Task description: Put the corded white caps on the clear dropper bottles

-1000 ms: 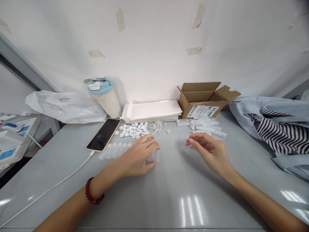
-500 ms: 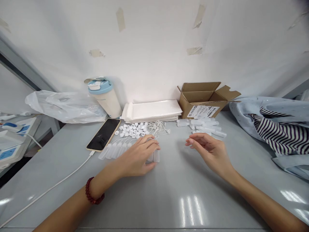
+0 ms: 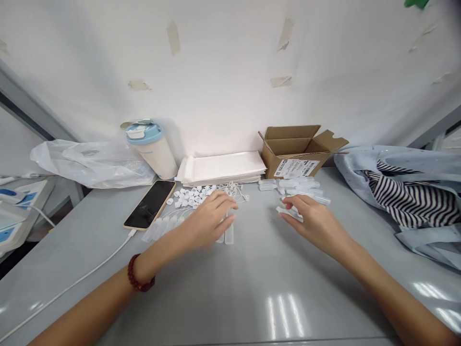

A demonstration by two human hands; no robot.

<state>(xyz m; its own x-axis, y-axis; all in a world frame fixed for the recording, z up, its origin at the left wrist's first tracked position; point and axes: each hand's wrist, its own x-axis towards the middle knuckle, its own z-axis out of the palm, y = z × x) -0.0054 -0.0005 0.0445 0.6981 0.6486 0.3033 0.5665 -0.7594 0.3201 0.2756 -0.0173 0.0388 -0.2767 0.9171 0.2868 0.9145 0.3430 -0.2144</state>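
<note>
My left hand [image 3: 207, 218] hovers over a row of clear plastic tubes, with fingers curved and thumb apart; it holds nothing I can see. Left of it show several tubes [image 3: 162, 227] with white strings at their tops, and another tube [image 3: 229, 235] pokes out below the thumb. Part of the row is hidden by the hand. My right hand [image 3: 306, 216] has a single clear tube [image 3: 290, 213] between thumb and fingers. Behind it lies a loose pile of similar tubes [image 3: 298, 183]. White caps [image 3: 190, 196] and tangled white strings [image 3: 232, 191] lie beyond my left hand.
A phone [image 3: 149, 204] with a charging cable [image 3: 104, 264] lies at left. Along the wall stand a plastic bag [image 3: 93, 163], a cup [image 3: 154, 151], stacked white envelopes [image 3: 226, 166] and an open cardboard box [image 3: 297, 154]. A light blue cloth bag [image 3: 363, 158] sits at right.
My left hand has lifted slightly off the row, with its thumb moved up. A tube now shows between my right thumb and fingers. The view has shifted a little.
</note>
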